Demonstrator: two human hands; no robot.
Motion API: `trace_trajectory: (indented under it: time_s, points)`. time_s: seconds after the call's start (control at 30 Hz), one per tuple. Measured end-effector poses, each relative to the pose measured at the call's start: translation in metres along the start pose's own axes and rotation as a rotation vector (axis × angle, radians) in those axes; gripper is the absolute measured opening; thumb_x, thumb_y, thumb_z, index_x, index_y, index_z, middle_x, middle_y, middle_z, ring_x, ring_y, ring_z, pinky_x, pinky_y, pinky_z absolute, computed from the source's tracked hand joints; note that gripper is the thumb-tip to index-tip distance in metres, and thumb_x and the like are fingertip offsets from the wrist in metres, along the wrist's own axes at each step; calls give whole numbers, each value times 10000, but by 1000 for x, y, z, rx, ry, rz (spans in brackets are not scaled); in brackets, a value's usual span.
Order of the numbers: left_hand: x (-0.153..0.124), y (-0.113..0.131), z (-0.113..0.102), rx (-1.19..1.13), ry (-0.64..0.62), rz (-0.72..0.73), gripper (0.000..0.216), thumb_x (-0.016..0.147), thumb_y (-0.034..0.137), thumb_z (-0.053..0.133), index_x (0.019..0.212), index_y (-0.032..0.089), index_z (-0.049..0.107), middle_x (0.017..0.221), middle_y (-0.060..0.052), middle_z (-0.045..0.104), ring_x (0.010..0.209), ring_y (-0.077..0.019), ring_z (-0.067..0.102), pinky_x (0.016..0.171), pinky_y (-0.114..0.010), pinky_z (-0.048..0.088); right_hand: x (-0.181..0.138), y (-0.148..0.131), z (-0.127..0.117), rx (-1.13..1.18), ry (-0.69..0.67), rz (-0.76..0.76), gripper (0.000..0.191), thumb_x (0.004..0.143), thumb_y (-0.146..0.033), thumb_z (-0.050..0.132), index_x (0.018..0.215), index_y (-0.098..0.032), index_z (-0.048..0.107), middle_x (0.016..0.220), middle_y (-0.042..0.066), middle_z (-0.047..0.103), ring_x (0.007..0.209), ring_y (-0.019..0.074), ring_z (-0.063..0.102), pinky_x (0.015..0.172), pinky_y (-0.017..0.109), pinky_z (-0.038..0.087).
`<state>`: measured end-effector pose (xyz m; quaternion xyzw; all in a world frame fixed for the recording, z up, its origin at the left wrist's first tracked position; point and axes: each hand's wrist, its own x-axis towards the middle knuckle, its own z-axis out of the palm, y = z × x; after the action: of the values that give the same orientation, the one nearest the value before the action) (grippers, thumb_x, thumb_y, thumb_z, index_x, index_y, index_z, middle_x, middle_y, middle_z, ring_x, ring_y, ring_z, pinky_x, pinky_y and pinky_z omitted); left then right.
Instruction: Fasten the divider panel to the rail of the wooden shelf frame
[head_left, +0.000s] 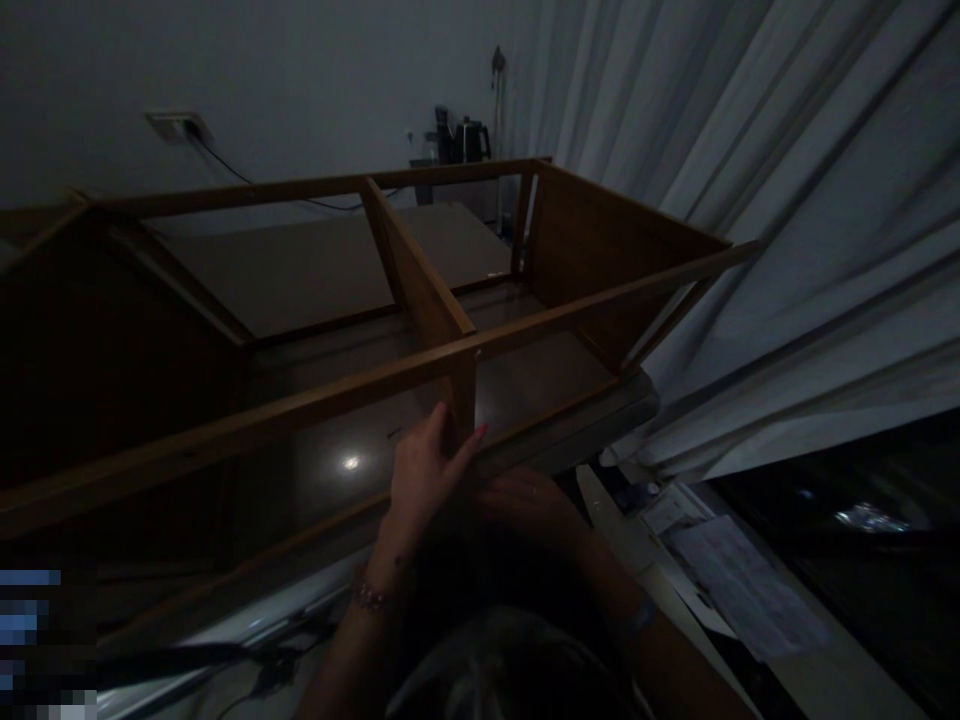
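A brown wooden furniture frame with open bays stands in front of me. My left hand is closed around its middle upright, the thumb with a pink nail lying across the near side. A bracelet circles that wrist. Lower and to the right, my right hand is close to the frame's bottom edge, in deep shadow and blurred. Its fingertips are hidden, so I cannot tell whether it grips anything. Between the front and back rails runs a divider panel, and a solid end panel closes the right side.
Long pale curtains hang at the right. A dark kettle stands behind the frame, and a plug sits in a wall socket at back left. Papers lie on a surface at lower right. The room is dim.
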<state>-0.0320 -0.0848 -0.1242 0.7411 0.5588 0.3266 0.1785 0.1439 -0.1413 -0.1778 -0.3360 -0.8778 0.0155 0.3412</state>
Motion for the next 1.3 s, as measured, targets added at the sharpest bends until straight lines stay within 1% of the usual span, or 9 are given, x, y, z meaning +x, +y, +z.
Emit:
trace_trajectory:
  time_s: [0.2,0.37,0.47,0.63,0.83,0.97,1.03,1.2,1.3]
  points:
    - [0,-1,1,-6,7,10,380,843,543,499,993,197,550,820,-39,661,710,-175,616,607,-261,441,-1,8,-11,-4,-157,-58,274,942,-186,492,1207,-198,560,1083,24,679,986,134,622,891,268,517]
    - [0,0,-1,-14,-3,11,374,843,548,500,966,200,556,806,-38,657,701,-171,614,611,-265,443,-3,13,-9,-32,-196,-72,217,922,-164,516,1113,-219,603,1011,9,683,901,140,621,827,283,525]
    - [0,1,-1,-32,9,11,364,842,545,503,957,203,555,789,-29,653,678,-163,608,595,-260,439,-1,10,-1,-57,-97,-72,118,930,-246,532,984,-220,634,839,-7,674,771,131,600,730,271,514]
    - [0,1,-1,-24,-4,2,365,845,546,498,940,198,550,782,-25,649,668,-155,600,587,-251,429,4,-4,20,-58,35,29,172,929,-310,542,807,-212,613,707,-15,622,702,123,576,715,267,466]
    - [-1,2,-1,6,3,-10,371,838,555,499,929,197,545,778,-28,654,657,-159,597,574,-250,415,-2,-15,42,-90,111,236,141,943,-266,499,1033,-229,602,689,3,644,668,157,597,682,296,472]
    - [0,1,0,15,4,-13,375,837,561,496,924,200,545,783,-31,656,666,-162,603,578,-252,415,-6,-17,48,-32,350,403,248,957,-192,391,1167,-230,517,832,47,673,732,184,634,672,323,510]
    - [0,0,0,16,-3,-18,388,839,573,486,927,199,544,790,-35,656,676,-165,608,584,-255,422,-8,-17,49,9,434,428,279,954,-188,390,1215,-228,478,903,61,678,776,188,647,676,322,526]
    - [0,-2,1,36,-8,-18,419,838,589,475,955,193,547,806,-48,659,703,-182,623,594,-266,433,-17,-11,43,54,226,275,189,948,-192,455,1077,-233,587,832,26,703,755,156,653,720,295,529]
    - [0,-1,1,34,5,-10,406,838,579,483,960,199,551,796,-42,660,698,-183,625,602,-270,436,-23,-3,36,11,136,215,143,927,-219,523,1017,-232,633,871,26,718,807,152,659,746,289,529]
